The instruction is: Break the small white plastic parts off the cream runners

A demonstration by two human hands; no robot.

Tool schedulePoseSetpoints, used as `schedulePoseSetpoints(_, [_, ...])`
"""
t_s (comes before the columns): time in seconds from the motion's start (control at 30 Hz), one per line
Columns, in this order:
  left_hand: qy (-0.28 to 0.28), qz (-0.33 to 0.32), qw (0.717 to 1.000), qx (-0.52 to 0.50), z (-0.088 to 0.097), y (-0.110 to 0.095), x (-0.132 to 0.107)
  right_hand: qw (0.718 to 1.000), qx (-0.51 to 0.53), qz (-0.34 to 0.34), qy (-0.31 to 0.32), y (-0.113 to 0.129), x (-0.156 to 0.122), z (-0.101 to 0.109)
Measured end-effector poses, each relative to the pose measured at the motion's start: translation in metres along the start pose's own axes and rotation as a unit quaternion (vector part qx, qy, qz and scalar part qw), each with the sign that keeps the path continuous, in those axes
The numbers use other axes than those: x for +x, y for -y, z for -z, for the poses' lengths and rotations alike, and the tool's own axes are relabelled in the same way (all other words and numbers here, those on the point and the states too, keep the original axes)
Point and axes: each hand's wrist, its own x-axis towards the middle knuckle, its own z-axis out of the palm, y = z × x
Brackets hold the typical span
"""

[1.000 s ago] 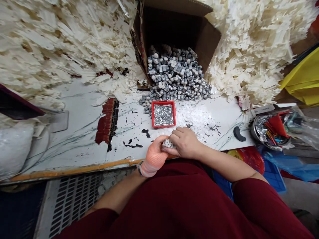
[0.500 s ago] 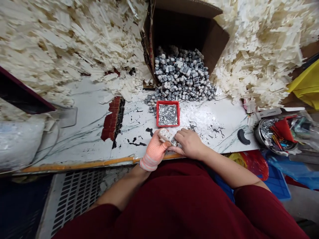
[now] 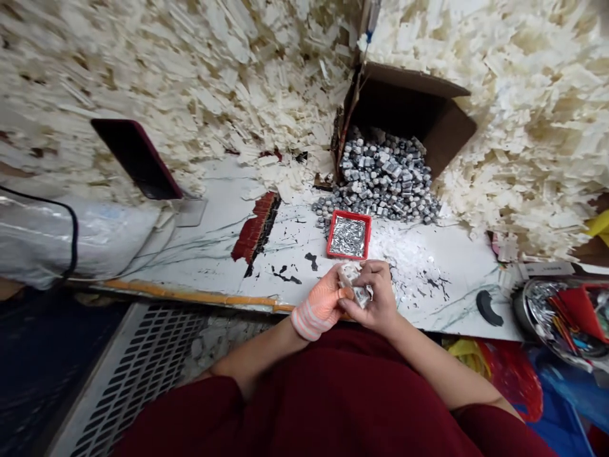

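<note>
A small white plastic block with shiny metal bits (image 3: 353, 284) is held between the two hands, and part of it is hidden by the fingers. It is pinched by the left hand in an orange glove with a striped cuff (image 3: 321, 299). The bare right hand (image 3: 375, 295) is curled around it from the other side. Both hands are held just over the front edge of a white table with black marks (image 3: 457, 311).

A square red tray (image 3: 349, 214) filled with shiny silver bits is set just ahead of the hands. White crumbs (image 3: 409, 254) are scattered beside it. Behind the tray, a big heap of small grey metal pieces (image 3: 383, 181) is spilled from a brown cardboard box (image 3: 447, 143). Great piles of white plastic strips (image 3: 190, 82) are heaped on both sides of the box. A black curved piece (image 3: 489, 308) is lying on the table to the right, near a round metal bowl (image 3: 537, 311).
</note>
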Motion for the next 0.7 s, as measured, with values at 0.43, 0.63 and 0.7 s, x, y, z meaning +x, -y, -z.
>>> schedulePoseSetpoints(0.43, [-0.029,-0.082,0.996,-0.013,0.018,-0.034,-0.011,0.998,0.051,0.016,0.028,0.0,0.023,-0.039])
schedulePoseSetpoints(0.63, [-0.011,-0.075,0.996,0.035,0.023,-0.037,-0.01,0.998,0.035,-0.015,0.053,-0.007,0.019,-0.037])
schedulePoseSetpoints(0.7, [0.007,-0.07,0.997,0.037,0.024,-0.034,-0.01,0.998,0.03,-0.005,0.052,-0.007,0.017,-0.034])
